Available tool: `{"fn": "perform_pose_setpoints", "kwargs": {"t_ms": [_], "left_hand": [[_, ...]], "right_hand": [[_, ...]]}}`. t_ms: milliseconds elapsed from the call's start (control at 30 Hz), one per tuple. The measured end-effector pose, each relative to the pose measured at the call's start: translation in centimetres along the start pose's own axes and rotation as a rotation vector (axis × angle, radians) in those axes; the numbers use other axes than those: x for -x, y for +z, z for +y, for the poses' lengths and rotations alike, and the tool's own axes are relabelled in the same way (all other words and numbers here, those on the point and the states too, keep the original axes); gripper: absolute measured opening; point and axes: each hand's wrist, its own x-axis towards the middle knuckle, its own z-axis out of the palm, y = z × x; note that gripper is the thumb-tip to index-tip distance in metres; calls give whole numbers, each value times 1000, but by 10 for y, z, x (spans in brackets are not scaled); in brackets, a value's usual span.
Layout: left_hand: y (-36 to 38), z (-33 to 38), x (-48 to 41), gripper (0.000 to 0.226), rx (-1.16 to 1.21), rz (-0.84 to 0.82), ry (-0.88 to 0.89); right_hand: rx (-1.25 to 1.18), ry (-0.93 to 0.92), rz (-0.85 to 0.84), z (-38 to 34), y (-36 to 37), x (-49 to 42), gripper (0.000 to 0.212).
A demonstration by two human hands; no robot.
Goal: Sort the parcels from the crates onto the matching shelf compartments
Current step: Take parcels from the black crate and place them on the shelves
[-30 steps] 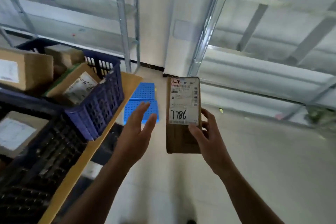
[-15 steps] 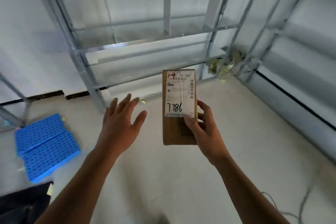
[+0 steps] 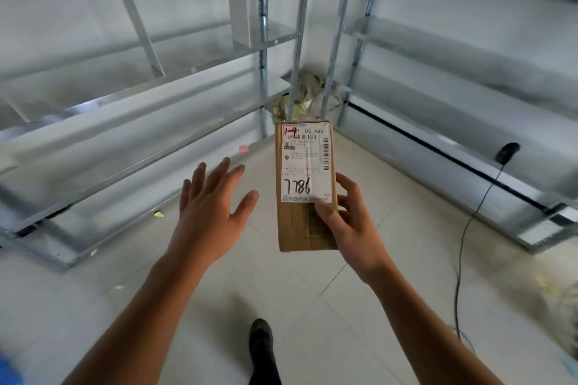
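Above the pale tiled floor (image 3: 312, 306), in the corner where two runs of grey metal shelving meet, the person's right hand (image 3: 347, 222) holds a slim, upright brown cardboard parcel (image 3: 297, 228) out in front of the body. The thumb (image 3: 323, 212) presses on the front face at the lower right corner of the white shipping label (image 3: 305, 166), and the fingers (image 3: 350, 191) curl round the right edge to the back, so the box is clamped between them. The label carries a handwritten "7786", a "1-4" marked at its top left and the printed code "D5 A83". The left hand (image 3: 209, 206) hangs just beside the parcel on its left, apart from it, with back up, fingers straight and spread, gripping nothing. Behind the hands, the left shelving unit (image 3: 125, 122) and the right shelving unit (image 3: 469, 103) stand with bare boards, and a crumpled bundle of pale plastic wrapping (image 3: 300, 97) sits in the corner between them. A small black object (image 3: 506, 151), possibly a computer mouse though it is too blurred to be sure, lies on the low right shelf, with a thin black cable (image 3: 463, 244) trailing from it down to the floor. One dark shoe (image 3: 261, 334) shows below the forearms.
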Motion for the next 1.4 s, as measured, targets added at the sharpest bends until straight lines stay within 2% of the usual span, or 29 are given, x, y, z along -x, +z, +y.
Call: {"fn": "perform_pose_setpoints", "kwargs": {"t_ms": [167,400,667,833,1100,1400], "left_hand": [[30,7,-112,74,29,1,53],[56,27,-255,73,14,-70,92],[124,66,-375,74,-6,-145,116],[169,97,-458,82,-47,-124,96],[197,154,-589,68,-103,-74,-32],[211,141,-697,67,-108,-11,-151]], "right_hand": [[31,-11,72,-11,-32,-99,80],[68,-20,124,-24,-77,-213,77],[63,45,170,2,-149,-328,88],[46,29,129,24,-201,-424,83],[29,1,25,15,-287,-577,80],[56,-27,-100,7,-296,-734,81]]}}
